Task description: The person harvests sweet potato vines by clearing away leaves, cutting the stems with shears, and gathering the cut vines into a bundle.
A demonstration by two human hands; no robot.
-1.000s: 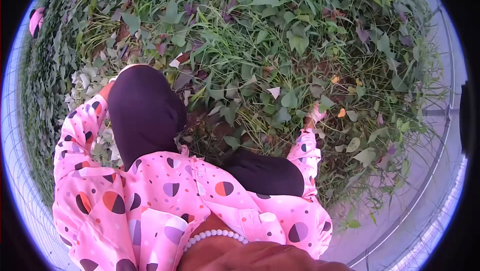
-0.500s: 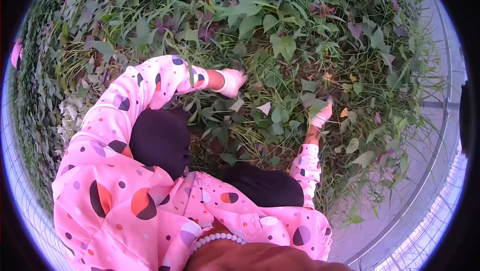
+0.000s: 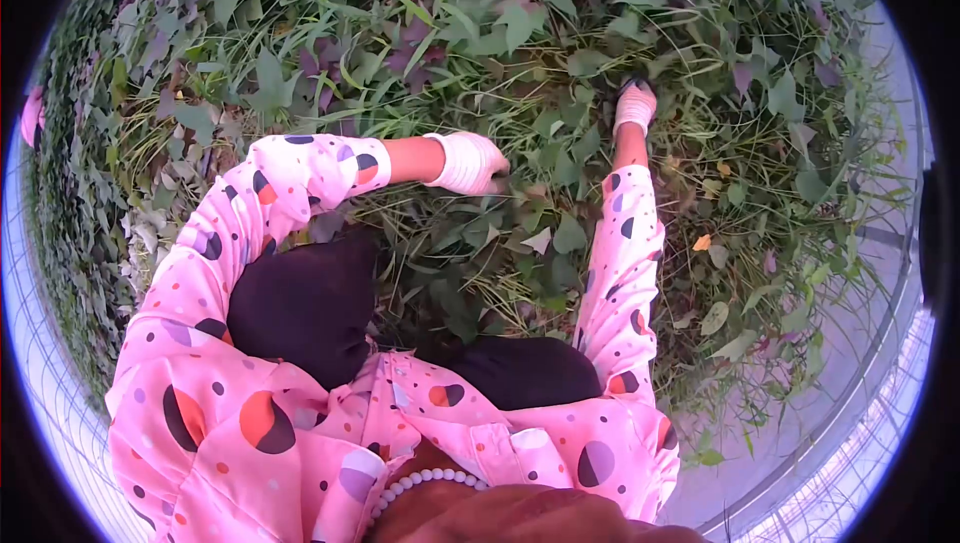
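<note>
My left hand (image 3: pixel 468 163), in a pale pink glove, is low among the green vines near the middle of the view. Its fingers curl in toward the stems, and what they hold, if anything, is hidden. Farther forward and to the right, my right hand (image 3: pixel 636 105), gloved alike, reaches into the leafy vines (image 3: pixel 590 143). Dark fingertips or a dark shape show at its far end; the grip is hidden by leaves and shadow. Long grass blades (image 3: pixel 430 13) mix with heart-shaped leaves around both hands.
My dark-covered knees (image 3: pixel 300 308) are bent close to the plants. A pale leaf (image 3: pixel 538 241) and an orange leaf (image 3: pixel 702 243) lie between and beside my arms. Along the right runs a grey paved strip (image 3: pixel 800 423). Something pink (image 3: pixel 33 118) shows at the far left.
My right hand has moved forward, away from my body, with the arm stretched out straighter. My left hand has shifted only slightly, and its fingers now curl more plainly downward.
</note>
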